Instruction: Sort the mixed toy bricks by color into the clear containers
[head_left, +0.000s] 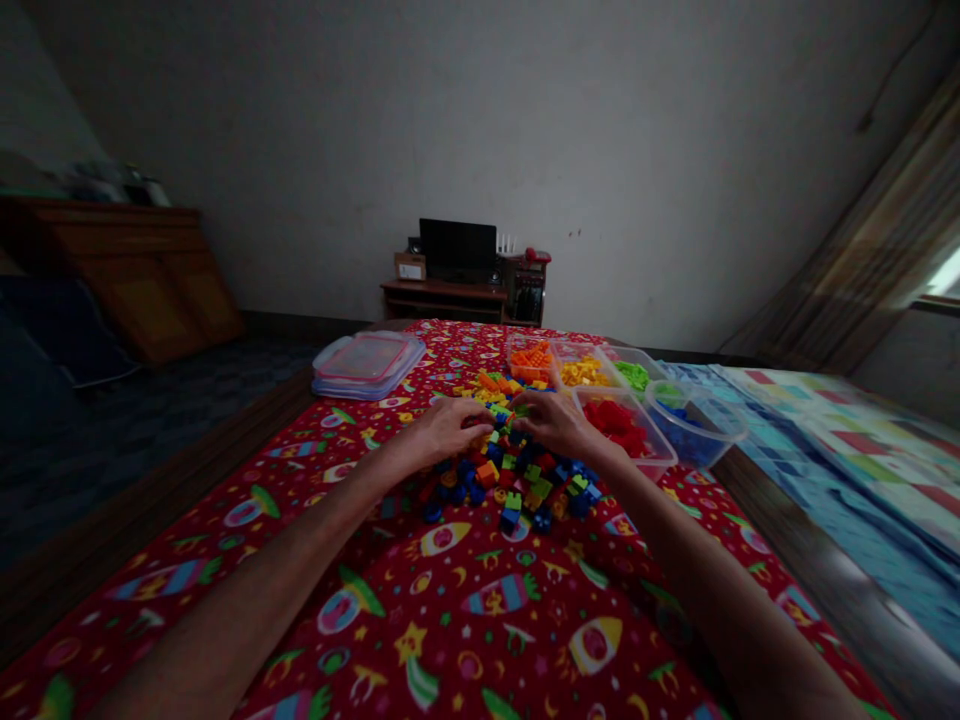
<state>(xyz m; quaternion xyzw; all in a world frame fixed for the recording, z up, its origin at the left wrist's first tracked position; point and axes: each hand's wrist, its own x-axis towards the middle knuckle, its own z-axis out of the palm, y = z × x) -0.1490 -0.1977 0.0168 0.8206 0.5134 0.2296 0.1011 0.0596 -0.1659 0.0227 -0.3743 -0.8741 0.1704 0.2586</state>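
A loose pile of toy building bricks (540, 485) in blue, green, yellow, orange and red lies on a red patterned tablecloth (450, 640). Over the far left part of the pile is my left hand (450, 428), its thumb and fingers curled inward; whatever sits between the fingertips is hidden. My right hand (559, 424) faces it from the right, its fingers pinched round a small green brick (523, 410). Beside my right hand stands a clear box of red bricks (660, 455). The fingertips of both hands are a short gap apart.
Behind the red box are clear boxes holding orange bricks (531, 362), yellow bricks (585, 373) and green bricks (634, 375). A round tub (735, 435) with blue bricks stands right. Stacked clear lids (367, 362) lie at the far left. A bed (862, 440) adjoins the table's right side.
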